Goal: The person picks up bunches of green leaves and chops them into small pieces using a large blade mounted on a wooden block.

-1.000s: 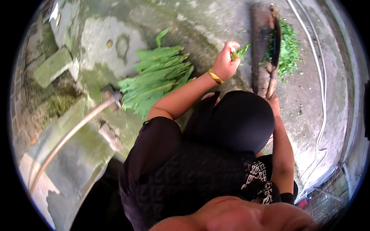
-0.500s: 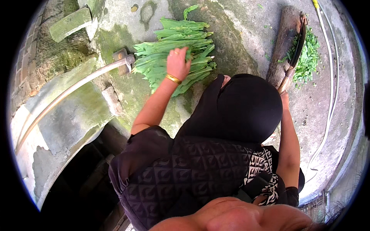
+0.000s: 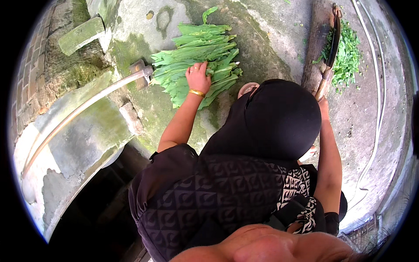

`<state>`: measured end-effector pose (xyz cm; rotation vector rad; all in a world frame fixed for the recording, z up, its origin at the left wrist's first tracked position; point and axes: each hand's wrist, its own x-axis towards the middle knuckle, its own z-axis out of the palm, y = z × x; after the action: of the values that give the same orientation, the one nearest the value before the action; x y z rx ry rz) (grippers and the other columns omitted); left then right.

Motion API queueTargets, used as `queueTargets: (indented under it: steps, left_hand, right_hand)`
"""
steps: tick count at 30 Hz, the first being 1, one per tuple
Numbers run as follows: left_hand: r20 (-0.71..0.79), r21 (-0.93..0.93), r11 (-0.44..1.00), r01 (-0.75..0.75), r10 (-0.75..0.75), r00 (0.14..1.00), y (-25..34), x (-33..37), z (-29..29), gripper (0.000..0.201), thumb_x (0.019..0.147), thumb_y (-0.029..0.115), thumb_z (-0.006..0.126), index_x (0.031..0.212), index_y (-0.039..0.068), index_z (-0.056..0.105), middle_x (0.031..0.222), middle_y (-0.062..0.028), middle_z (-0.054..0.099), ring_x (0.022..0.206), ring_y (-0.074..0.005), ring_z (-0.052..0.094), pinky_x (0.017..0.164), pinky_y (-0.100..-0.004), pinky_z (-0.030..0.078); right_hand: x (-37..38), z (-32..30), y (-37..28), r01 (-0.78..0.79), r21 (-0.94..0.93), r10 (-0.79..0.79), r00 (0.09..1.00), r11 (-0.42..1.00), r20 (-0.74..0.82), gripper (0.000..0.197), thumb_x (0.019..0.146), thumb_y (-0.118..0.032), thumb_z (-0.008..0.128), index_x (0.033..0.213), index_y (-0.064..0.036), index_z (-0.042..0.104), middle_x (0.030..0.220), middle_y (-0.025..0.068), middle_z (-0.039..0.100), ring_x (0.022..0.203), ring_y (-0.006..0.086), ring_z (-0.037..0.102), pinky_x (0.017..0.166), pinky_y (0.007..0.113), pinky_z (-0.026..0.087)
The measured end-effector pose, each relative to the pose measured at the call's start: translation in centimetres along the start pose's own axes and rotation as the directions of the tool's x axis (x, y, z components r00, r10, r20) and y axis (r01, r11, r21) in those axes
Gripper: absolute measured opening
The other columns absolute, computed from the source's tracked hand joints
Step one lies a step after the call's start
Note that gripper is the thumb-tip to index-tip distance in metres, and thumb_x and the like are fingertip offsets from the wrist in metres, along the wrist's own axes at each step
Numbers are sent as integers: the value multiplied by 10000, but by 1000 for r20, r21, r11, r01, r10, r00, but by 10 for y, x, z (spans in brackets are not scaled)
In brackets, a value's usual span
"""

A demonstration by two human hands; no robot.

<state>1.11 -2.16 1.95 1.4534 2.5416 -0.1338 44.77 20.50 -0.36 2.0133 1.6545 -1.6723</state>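
Note:
My left hand [image 3: 198, 78], with a ring and a gold bangle, is on the pile of long green leaves [image 3: 174, 72] on the ground. Its fingers curl down around leaf stalks near the pile's right side; the fingertips are partly hidden. At the right, my right hand [image 3: 322, 105] grips the wooden handle of a long knife [image 3: 335, 46] with a dark blade and hooked tip. Beneath the blade lies a wooden log [image 3: 315, 52]. Chopped greens [image 3: 348, 56] are heaped beyond the log and blade.
A hammer-like tool with a long pale handle [image 3: 87, 108] lies at the left, its metal head near the leaves. A mossy stone block [image 3: 81, 35] and a brick [image 3: 131, 118] are there too. A pale hose [image 3: 378, 96] runs along the right.
My left hand has lowered slightly onto the leaves, closing around stalks. My right hand still holds the knife over the log. The whole view has shifted a little.

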Motion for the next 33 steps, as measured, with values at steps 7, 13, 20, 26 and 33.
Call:
queueTargets:
  steps: [7,13,20,26,33]
  left_hand:
    - [-103,89,992,-89,98,990,-12,2,-6,456,757,188,757,1188,134,618,1209,-76,569,1134,-325,523,962,-475,396]
    - [-68,5,996,-91,91,994,-5,6,-8,357,770,160,738,1074,88,565,1293,-106,537,1202,-344,490,988,-496,386]
    - [-200,-49,992,-115,103,974,24,13,9,322,803,136,706,1074,70,546,1266,-122,575,1128,-349,545,918,-474,429]
    - [-115,67,995,-78,85,990,-16,15,0,361,809,169,717,1122,89,557,1208,-91,584,1063,-329,554,861,-470,435]
    - [-51,128,974,-186,194,980,-22,18,12,335,816,206,725,1113,131,589,1091,-86,595,1023,-315,554,830,-469,430]
  right_hand:
    - [5,3,7,31,-36,-31,1000,999,-4,217,801,-141,682,936,5,596,666,79,630,452,153,595,414,309,473]
    - [0,4,2,5,10,-5,1000,1000,-6,222,804,-143,686,939,9,597,669,74,627,456,150,595,408,301,461]
    - [1,5,6,23,47,-23,1000,999,-8,217,812,-144,683,947,2,594,666,62,620,452,145,586,409,300,457]
    - [7,7,14,19,30,-19,1000,999,-8,227,805,-142,689,956,0,600,678,69,625,453,148,587,415,305,468]
    - [6,7,10,-2,-25,2,1000,1000,-3,247,795,-139,687,971,10,601,698,88,640,462,152,595,422,309,479]
